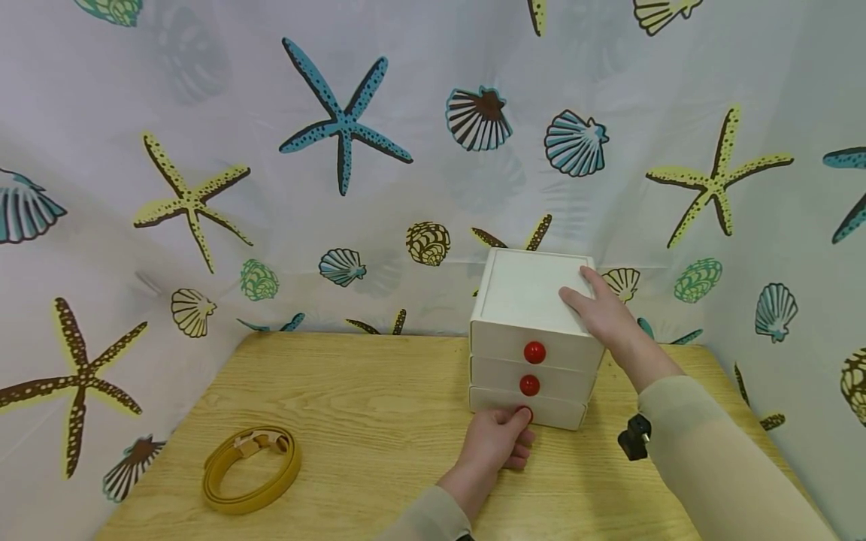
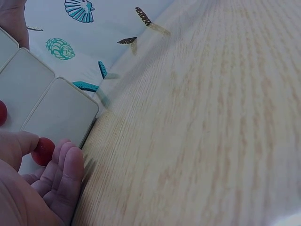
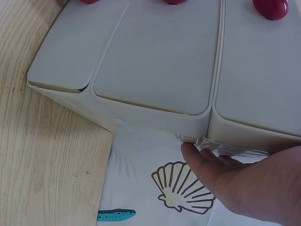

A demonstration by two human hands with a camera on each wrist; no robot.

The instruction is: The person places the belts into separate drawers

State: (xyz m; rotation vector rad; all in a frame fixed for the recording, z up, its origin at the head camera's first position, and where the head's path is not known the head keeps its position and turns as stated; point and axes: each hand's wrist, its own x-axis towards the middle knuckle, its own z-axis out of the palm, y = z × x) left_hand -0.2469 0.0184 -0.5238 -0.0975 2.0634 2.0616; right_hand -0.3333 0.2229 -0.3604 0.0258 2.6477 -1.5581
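A small white three-drawer box (image 1: 528, 289) with round red knobs stands upright at the back right of the table. My left hand (image 1: 489, 445) pinches the bottom drawer's red knob (image 2: 43, 151) with the thumb against the fingers. Across the box's top right edge lies my right hand (image 1: 605, 312), two digits on top. In the right wrist view the other fingers (image 3: 207, 167) touch the side wall, by some clear film. At the bottom drawer's front (image 3: 61, 56) a narrow dark gap shows at one corner.
A coiled mustard-yellow belt (image 1: 237, 505) with a buckle lies on the wooden table (image 1: 352, 421) at the left. Behind and beside the table hangs a white curtain (image 1: 406, 68) printed with starfish and shells, close behind the box.
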